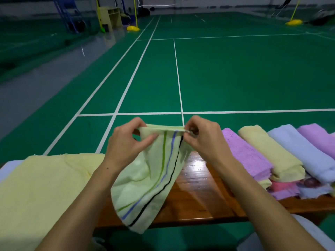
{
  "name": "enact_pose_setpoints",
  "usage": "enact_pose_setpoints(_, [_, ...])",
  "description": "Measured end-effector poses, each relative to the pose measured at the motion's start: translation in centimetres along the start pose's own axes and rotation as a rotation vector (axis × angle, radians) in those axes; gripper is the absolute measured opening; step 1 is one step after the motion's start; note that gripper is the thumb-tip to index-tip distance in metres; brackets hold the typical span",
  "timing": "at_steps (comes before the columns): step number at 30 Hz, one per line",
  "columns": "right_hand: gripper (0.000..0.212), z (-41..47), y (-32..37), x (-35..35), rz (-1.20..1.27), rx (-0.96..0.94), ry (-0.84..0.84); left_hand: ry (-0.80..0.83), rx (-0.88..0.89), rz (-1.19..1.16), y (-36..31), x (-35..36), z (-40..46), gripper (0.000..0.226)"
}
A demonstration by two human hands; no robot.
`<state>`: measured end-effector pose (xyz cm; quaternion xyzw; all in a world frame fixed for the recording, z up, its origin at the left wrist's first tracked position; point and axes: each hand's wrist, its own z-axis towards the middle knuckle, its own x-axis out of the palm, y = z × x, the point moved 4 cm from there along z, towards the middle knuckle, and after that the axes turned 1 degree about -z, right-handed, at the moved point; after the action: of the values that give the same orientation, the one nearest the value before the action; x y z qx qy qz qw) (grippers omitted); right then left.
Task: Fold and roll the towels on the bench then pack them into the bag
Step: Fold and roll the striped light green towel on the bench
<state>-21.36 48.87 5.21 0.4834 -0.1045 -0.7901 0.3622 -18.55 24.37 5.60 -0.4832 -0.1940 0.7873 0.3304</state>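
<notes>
A pale green towel with green, blue and black stripes hangs doubled over the wooden bench. My left hand pinches its top left corner and my right hand pinches its top right corner, holding the top edge level above the bench. A large pale yellow towel lies spread on the bench's left end. On the right lie several rolled towels: a purple one, a yellow one, a light blue one and another purple one. No bag is in view.
Flat pink, purple and printed towels lie under the rolls at the right. Beyond the bench stretches a green court floor with white lines. Yellow post bases and a cabinet stand far back.
</notes>
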Motion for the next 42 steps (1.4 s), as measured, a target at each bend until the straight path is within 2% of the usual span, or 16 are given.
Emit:
enact_pose_setpoints(3, [0.025, 1.3, 1.7, -2.3, -0.022, 0.001, -0.11, -0.037, -0.023, -0.278, -2.0, -0.7, 1.7, 0.028])
enact_pose_setpoints(5, [0.019, 1.8, 3.0, -4.0, -0.002, -0.038, -0.183, -0.117, -0.041, -0.481, -3.9, -1.6, 2.5, 0.027])
enact_pose_setpoints(7, [0.012, 2.1, 3.9, -5.8, 0.19, -0.032, -0.236, -0.191, -0.087, -0.762, -5.7, -2.6, 2.8, 0.031])
enact_pose_setpoints(9, [0.011, 2.3, 4.1, -7.1, 0.464, 0.078, -0.182, -0.202, -0.117, -0.886, -7.0, -3.4, 3.0, 0.035])
enact_pose_setpoints(12, [0.009, 1.7, 4.4, -7.9, 0.667, 0.179, -0.069, -0.142, -0.138, -0.87, -7.8, -3.7, 2.9, 0.021])
enact_pose_setpoints(17, [0.01, 0.5, 6.1, -10.2, 0.8, 0.21, -0.114, -0.071, -0.129, -0.855, -9.9, -4.8, 2.0, 0.012])
enact_pose_setpoints(24, [0.013, -0.6, 7.5, -13.2, 0.823, 0.175, 0.024, 0.024, -0.17, -0.958, -12.4, -6.6, 0.1, 0.019])
enact_pose_setpoints(26, [0.013, -0.5, 6.7, -13.2, 0.839, 0.197, 0.048, 0.046, -0.184, -0.865, -11.9, -6.5, 0.0, 0.026])
enact_pose_setpoints(28, [0.016, -0.5, 5.6, -11.7, 0.79, 0.246, 0.062, 0.061, -0.221, -0.743, -10.1, -5.5, 0.1, 0.028])
enact_pose_setpoints(31, [0.026, -0.9, 3.2, -6.6, 0.624, 0.348, 0.063, 0.064, -0.335, -0.611, -5.4, -2.3, -0.1, 0.02])
enact_pose_setpoints(35, [0.05, -1.4, -1.6, 2.3, 0.4, 0.495, 0.137, 0.088, -0.491, -0.456, 1.9, 3.1, -0.6, 0.012])
enact_pose_setpoints(38, [0.042, -1.4, -4.0, 6.3, 0.308, 0.569, 0.163, 0.084, -0.57, -0.38, 5.6, 6.2, -0.2, 0.013])
enact_pose_setpoints(42, [0.033, -0.8, -5.8, 9.1, 0.26, 0.612, 0.118, 0.071, -0.615, -0.439, 9.1, 9.4, 0.6, 0.024])
